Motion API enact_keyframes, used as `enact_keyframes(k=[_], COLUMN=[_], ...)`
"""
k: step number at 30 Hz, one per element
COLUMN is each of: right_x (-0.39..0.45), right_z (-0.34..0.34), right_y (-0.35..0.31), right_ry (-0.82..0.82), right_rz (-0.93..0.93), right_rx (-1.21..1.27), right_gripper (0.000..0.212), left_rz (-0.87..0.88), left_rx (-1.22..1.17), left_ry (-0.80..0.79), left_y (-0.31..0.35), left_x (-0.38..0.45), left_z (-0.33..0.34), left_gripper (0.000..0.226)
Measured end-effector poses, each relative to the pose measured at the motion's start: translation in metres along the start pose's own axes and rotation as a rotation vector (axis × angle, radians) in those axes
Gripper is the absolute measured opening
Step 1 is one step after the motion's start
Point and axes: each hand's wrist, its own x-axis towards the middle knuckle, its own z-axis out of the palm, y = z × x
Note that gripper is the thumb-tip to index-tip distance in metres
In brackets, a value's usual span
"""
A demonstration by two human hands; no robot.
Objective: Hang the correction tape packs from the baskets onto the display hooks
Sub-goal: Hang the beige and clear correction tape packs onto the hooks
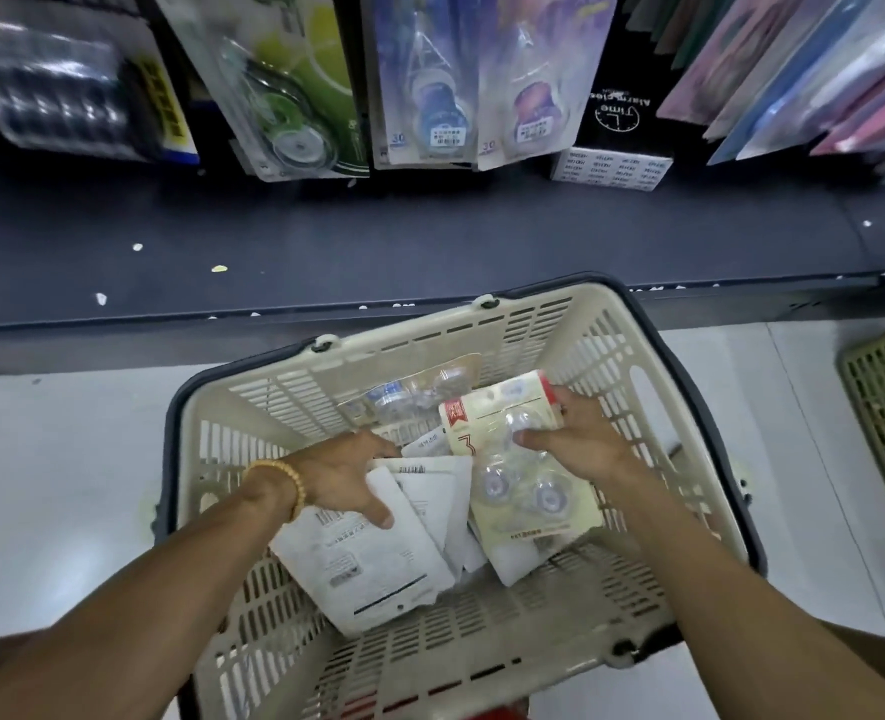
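Cream plastic basket (pixel 653 387) stands on the pale floor below the display, and both hands are inside it. Left hand (pixel 344 472) has its fingers curled round a stack of white packs (pixel 372 558) lying back side up, with the thumb pressed on the top one. Right hand (pixel 578 433) pinches one cream correction tape pack (pixel 528 491) with a red corner; three clear dispensers show in its blister. One more pack (pixel 419 389) lies deeper in the basket. Above, three hanging packs (pixel 430 80) show clearly: one green, two blue-purple.
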Motion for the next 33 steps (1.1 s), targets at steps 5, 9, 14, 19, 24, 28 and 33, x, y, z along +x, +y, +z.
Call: enact_keyframes(k=[5,9,14,19,24,28,33], right_x=[-0.019,-0.033,-0.03,-0.03,-0.039,-0.056,-0.079], right_z=[-0.029,-0.06,-0.101,-0.127,-0.152,-0.163,-0.16], right_y=[-0.047,-0.096,-0.151,-0.195,-0.235,-0.273,-0.318], right_ry=[0.053,0.107,0.124,0.174,0.181,0.125,0.102], right_rz=[-0.121,-0.236,-0.341,-0.429,-0.537,-0.66,-0.826], right_rx=[0.088,0.207,0.322,0.418,0.381,0.299,0.237], right_gripper=[0.034,0.028,0.026,0.024,0.024,0.026,0.026], left_rz=[0.033,0.076,0.109,0.195,0.281,0.311,0.335], left_rx=[-0.147,-0.333,-0.654,-0.815,-0.917,-0.981,-1.101], left_ry=[0.133,0.26,0.328,0.43,0.535,0.601,0.705], left_y=[0.021,0.041,0.07,0.098,0.121,0.137,0.149], left_x=[-0.032,-0.054,-0.065,-0.073,-0.089,-0.109,-0.139], left_z=[-0.029,-0.05,-0.067,-0.091,-0.11,-0.115,-0.119], left_gripper=[0.048,0.039,0.048,0.071,0.1,0.095,0.108])
